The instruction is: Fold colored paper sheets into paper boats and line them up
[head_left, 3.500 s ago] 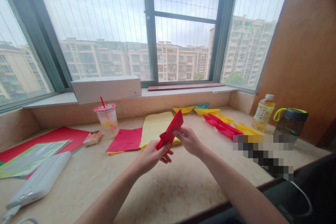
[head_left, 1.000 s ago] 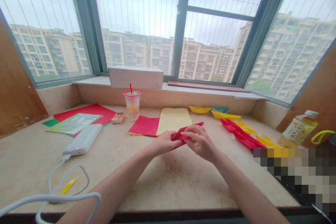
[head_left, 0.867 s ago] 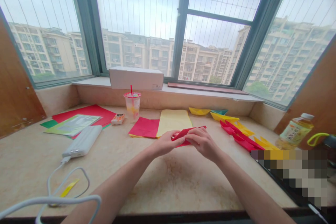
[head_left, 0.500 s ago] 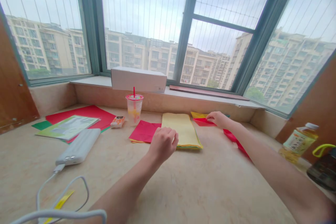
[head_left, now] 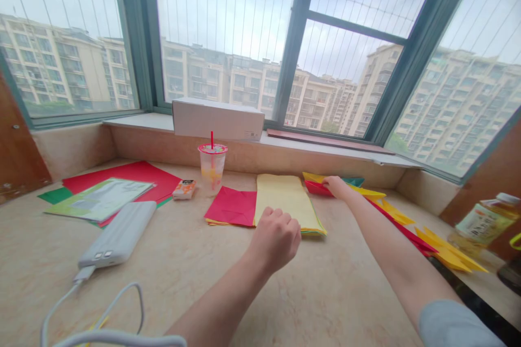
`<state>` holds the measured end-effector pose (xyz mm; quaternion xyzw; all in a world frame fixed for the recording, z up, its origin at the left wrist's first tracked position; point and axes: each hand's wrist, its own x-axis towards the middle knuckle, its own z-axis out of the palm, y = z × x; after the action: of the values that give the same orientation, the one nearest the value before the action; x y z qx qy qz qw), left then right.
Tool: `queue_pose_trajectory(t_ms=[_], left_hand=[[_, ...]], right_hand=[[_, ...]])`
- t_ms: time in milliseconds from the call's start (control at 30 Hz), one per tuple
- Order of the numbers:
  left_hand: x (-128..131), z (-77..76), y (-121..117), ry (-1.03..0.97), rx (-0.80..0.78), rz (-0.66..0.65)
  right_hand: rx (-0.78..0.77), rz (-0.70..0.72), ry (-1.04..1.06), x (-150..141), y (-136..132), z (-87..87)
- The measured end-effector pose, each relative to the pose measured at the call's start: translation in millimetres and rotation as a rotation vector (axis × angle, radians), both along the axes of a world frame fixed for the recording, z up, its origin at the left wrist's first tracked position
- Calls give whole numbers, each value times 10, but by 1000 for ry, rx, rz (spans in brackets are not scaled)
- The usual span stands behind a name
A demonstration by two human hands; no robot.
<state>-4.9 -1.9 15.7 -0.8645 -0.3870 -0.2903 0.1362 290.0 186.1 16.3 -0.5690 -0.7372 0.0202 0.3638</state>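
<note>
Loosely curled, my left hand (head_left: 277, 238) is at the front edge of the yellow paper stack (head_left: 283, 200); its palm side is hidden and nothing shows in it. My right hand (head_left: 337, 186) is stretched to the back right, its fingers closed on the end of a red folded paper boat (head_left: 317, 188). Right beside that boat are a yellow folded paper (head_left: 313, 177) and a teal folded paper (head_left: 354, 181). Red square paper (head_left: 232, 206) lies left of the stack, with yellow sheets under it. Several yellow folded papers (head_left: 443, 249) and a long red one (head_left: 401, 223) lie beyond my right forearm.
A plastic cup with a red straw (head_left: 212, 165) stands behind a small orange-and-white packet (head_left: 184, 190). Left lie a white power bank (head_left: 118, 233) with its cable (head_left: 52, 298), a green-white packet (head_left: 101, 198) and red sheets (head_left: 134, 173). A bottle (head_left: 486, 222) stands right; a white box (head_left: 217, 120) is on the sill.
My left hand has moved right and nearer, curling more. My right hand stays at the red paper boat. The view has shifted, showing more yellow folded papers beyond my right arm.
</note>
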Motion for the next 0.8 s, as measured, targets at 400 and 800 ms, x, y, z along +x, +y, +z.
queue_pose_trajectory(t_ms=[400, 800], left_hand=[[-9, 36, 7, -26, -50, -29], [-85, -88, 131, 9, -231, 165]], right_hand=[[-23, -97, -279, -525, -854, -58], [-15, 285, -148, -840, -1706, -349]])
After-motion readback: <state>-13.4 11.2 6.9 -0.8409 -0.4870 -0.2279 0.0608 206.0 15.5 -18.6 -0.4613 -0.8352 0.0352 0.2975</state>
